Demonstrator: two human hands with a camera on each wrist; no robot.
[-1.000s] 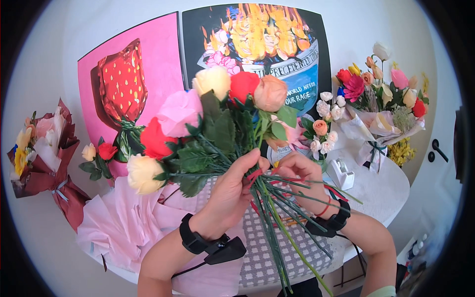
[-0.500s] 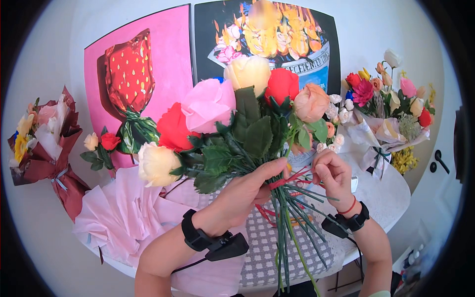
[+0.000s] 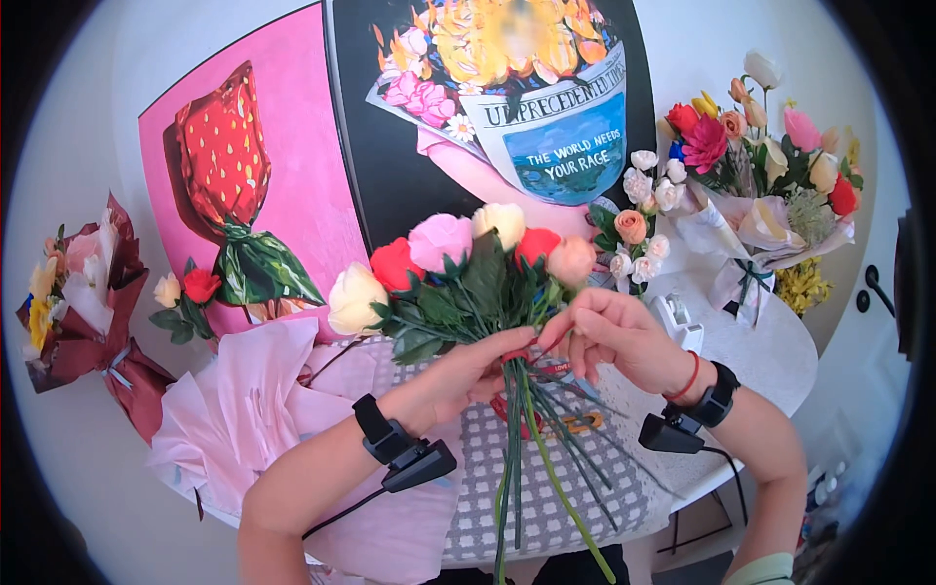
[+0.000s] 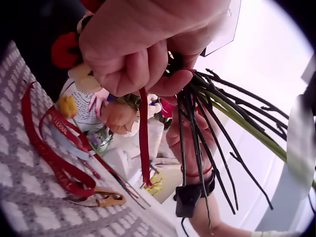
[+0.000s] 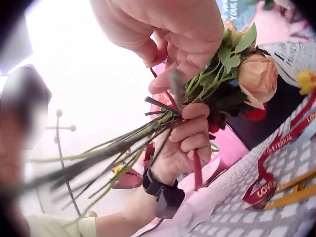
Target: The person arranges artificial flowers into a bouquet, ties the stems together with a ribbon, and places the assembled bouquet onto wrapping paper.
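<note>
In the head view my left hand [image 3: 456, 378] grips a bunch of artificial roses around its stems [image 3: 522, 458], just under the leaves. A red ribbon [image 3: 515, 355] wraps the stems there, and one end hangs below the left fingers in the left wrist view [image 4: 144, 143]. Close on the right, my right hand [image 3: 624, 341] pinches a strand of this ribbon between thumb and finger, as the right wrist view also shows. Red, pink, cream and peach blooms [image 3: 441, 242] top the bunch, above the table.
Pink wrapping paper [image 3: 244, 419] lies on the table's left part. Loose printed ribbon [image 4: 54, 168] and orange-handled scissors [image 4: 111, 197] rest on the patterned cloth [image 3: 585, 487]. A white tape dispenser [image 3: 675, 324] stands at the right. Wrapped bouquets [image 3: 117, 341] [image 3: 756, 244] flank the two pictures.
The bunch has come down and its blooms now sit lower, in front of the pictures' bottom edges. My right hand has moved left, nearer the stems, after pulling away a little earlier.
</note>
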